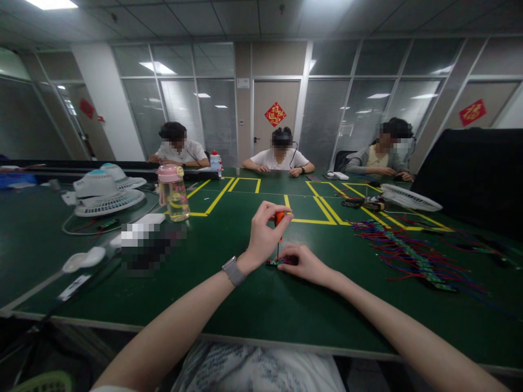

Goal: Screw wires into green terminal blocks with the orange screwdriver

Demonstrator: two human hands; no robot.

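Observation:
My left hand (267,228) is closed around the orange handle of a screwdriver (279,219), which stands upright. Its thin shaft points down at a small green circuit board (273,263) on the table; whether the tip touches a screw is too small to tell. Beside the shaft, my right hand (304,264) pinches the board's right side, where red and blue wires come off it. My right fingers partly cover the board and wires.
On the green table (229,294), more wired circuit boards (412,253) lie in a row at right. White fan parts (108,190) and a pink-lidded bottle (175,193) stand at left. A white fan grille (411,197) is back right. Three people sit across the table.

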